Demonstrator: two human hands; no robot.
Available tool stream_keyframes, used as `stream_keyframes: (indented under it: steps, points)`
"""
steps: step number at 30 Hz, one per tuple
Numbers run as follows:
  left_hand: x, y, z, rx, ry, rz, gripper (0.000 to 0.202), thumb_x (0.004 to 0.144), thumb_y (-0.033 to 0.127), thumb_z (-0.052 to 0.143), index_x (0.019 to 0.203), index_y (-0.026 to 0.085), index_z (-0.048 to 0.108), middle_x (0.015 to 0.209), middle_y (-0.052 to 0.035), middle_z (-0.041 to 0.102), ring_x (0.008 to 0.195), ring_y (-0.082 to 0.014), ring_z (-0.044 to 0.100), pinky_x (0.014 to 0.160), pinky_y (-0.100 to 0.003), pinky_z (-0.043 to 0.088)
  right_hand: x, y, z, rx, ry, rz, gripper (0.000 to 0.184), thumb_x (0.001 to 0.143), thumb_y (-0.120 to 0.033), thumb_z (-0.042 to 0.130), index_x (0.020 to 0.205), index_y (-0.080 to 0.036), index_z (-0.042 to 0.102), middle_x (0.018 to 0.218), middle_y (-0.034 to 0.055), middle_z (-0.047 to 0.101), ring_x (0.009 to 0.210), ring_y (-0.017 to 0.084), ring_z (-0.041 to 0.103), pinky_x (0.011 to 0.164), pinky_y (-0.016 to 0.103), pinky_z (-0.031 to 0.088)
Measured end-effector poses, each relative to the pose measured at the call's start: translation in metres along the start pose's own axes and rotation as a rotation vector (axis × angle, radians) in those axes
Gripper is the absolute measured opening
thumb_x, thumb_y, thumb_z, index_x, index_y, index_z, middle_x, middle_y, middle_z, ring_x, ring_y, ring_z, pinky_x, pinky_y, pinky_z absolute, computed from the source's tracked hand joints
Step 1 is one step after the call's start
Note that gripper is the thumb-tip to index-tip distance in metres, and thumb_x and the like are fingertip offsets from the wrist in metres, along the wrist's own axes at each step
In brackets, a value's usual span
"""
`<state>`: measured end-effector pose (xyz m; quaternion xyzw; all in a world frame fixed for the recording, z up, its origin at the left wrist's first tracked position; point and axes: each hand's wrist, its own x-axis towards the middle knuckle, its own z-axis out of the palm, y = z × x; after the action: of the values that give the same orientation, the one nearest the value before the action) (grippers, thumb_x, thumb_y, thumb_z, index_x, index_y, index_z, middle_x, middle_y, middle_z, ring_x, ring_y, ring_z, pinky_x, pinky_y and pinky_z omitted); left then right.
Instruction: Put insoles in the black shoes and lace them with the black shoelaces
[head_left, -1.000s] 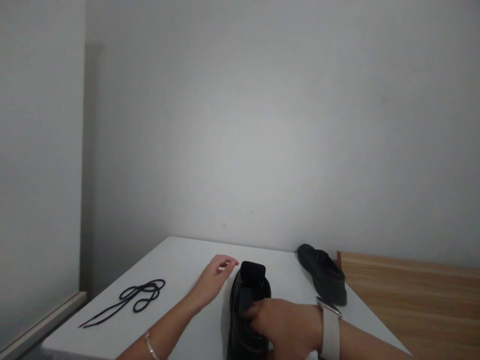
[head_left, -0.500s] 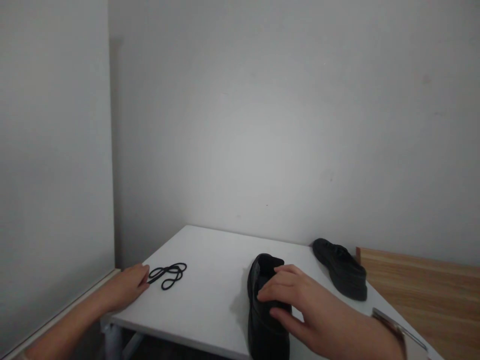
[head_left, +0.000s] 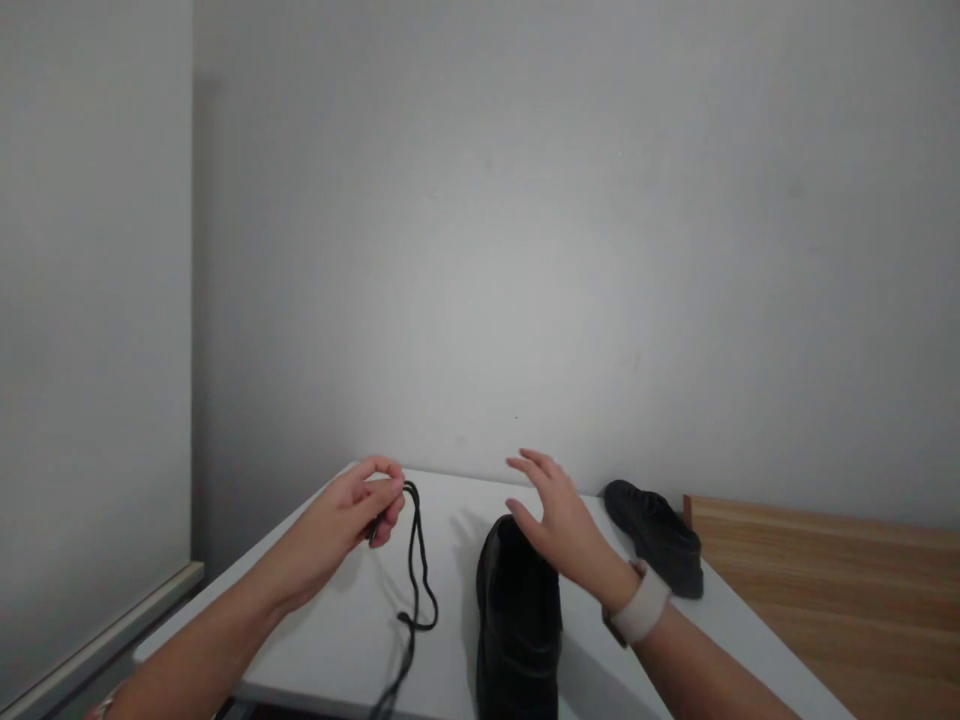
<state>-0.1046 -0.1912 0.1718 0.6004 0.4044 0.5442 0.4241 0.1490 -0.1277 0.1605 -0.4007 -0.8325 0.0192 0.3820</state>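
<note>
A black shoelace hangs in loops from my left hand, whose thumb and fingers pinch it above the white table. Its lower end trails toward the table's near edge. My right hand is raised over the far end of a black shoe, fingers apart and holding nothing. That shoe stands near the front of the table with its heel toward me and its opening upward. Part of its front is hidden by my right hand.
A second black shoe stands at the table's back right, with laces in it. The white table meets a grey wall behind. To the right is a wood-grain board, to the left a pale panel.
My left hand has lifted the shoelace off the table and moved right with it. My right hand has let go of the near shoe and risen forward, its fingers spreading.
</note>
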Motion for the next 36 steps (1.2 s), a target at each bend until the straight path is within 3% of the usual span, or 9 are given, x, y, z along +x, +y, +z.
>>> stream_keyframes:
  steps: [4,8,14,19,22,26,29,33,36]
  points:
    - [0.018,0.009,0.001,-0.336,0.149,0.043,0.023,0.075,0.027,0.068,0.092,0.019,0.054,0.065,0.0041,0.053,0.054,-0.0068,0.046,0.051,-0.018,0.038,0.005,0.033,0.0,-0.036,-0.343,0.118,0.038,0.078,-0.022,0.053,0.115,-0.013,0.059,0.108,0.0132,0.066,0.097,0.023,0.061,0.087,0.036,0.045]
    - [0.035,0.028,0.003,-0.437,0.304,0.197,0.013,0.074,0.016,0.066,0.084,0.016,0.057,0.069,0.0001,0.06,0.061,-0.0086,0.054,0.055,-0.018,0.045,-0.015,0.031,0.005,-0.19,-0.453,-0.034,0.027,0.079,-0.017,0.049,0.096,-0.021,0.069,0.094,0.006,0.071,0.092,0.021,0.063,0.091,0.036,0.04]
    - [0.05,0.062,0.036,-0.331,0.186,0.259,0.014,0.078,0.014,0.061,0.092,0.012,0.059,0.087,-0.008,0.069,0.076,-0.0142,0.064,0.072,-0.028,0.052,-0.023,0.015,-0.006,-0.289,-0.627,-0.174,0.017,0.079,-0.024,0.056,0.077,-0.017,0.072,0.09,0.008,0.071,0.09,0.023,0.062,0.102,0.048,0.027]
    - [0.05,0.046,0.061,-0.201,-0.059,0.152,0.023,0.076,0.026,0.067,0.093,0.015,0.057,0.092,-0.0104,0.072,0.085,-0.0198,0.066,0.081,-0.035,0.048,-0.011,-0.008,-0.021,0.332,-0.33,0.048,0.028,0.088,-0.032,0.045,0.089,-0.016,0.068,0.083,0.0057,0.069,0.075,0.016,0.061,0.074,0.031,0.046]
    - [0.05,0.026,0.072,-0.136,-0.121,0.09,0.027,0.074,0.031,0.068,0.093,0.015,0.057,0.091,-0.0111,0.073,0.081,-0.0204,0.067,0.074,-0.033,0.048,-0.002,-0.021,-0.014,0.756,-0.228,0.169,0.03,0.081,-0.042,0.056,0.092,-0.016,0.064,0.084,0.0037,0.066,0.064,0.012,0.058,0.059,0.025,0.046]
    - [0.049,0.01,0.082,-0.109,-0.178,0.08,0.03,0.076,0.033,0.066,0.097,0.014,0.057,0.08,-0.0091,0.073,0.064,-0.017,0.065,0.067,-0.031,0.047,0.006,-0.024,0.003,0.993,-0.169,0.281,0.032,0.072,-0.046,0.065,0.073,-0.014,0.062,0.065,-0.0014,0.059,0.046,0.006,0.046,0.043,0.02,0.038]
    - [0.052,0.011,0.078,-0.148,-0.164,0.053,0.031,0.077,0.028,0.067,0.102,0.013,0.057,0.082,-0.0098,0.074,0.075,-0.0185,0.067,0.079,-0.034,0.049,0.011,-0.016,0.002,1.101,-0.156,0.302,0.033,0.073,-0.045,0.065,0.071,-0.012,0.065,0.064,-0.0001,0.059,0.045,0.005,0.043,0.042,0.019,0.037]
    - [0.069,0.017,0.038,-0.281,0.0,0.029,0.025,0.078,0.017,0.065,0.101,0.012,0.058,0.097,-0.0144,0.071,0.082,-0.0194,0.069,0.078,-0.035,0.054,0.018,0.022,-0.033,1.3,0.057,0.409,0.021,0.074,-0.03,0.069,0.082,-0.011,0.069,0.078,0.003,0.059,0.06,0.006,0.048,0.049,0.016,0.041]
    - [0.084,0.01,-0.031,-0.374,0.295,0.138,0.014,0.083,0.005,0.054,0.095,0.012,0.059,0.092,-0.0088,0.071,0.07,-0.012,0.067,0.067,-0.023,0.057,0.013,0.08,-0.075,1.414,0.409,0.566,0.007,0.08,-0.015,0.06,0.079,-0.012,0.066,0.067,-0.0019,0.048,0.052,0.003,0.04,0.042,0.012,0.036]
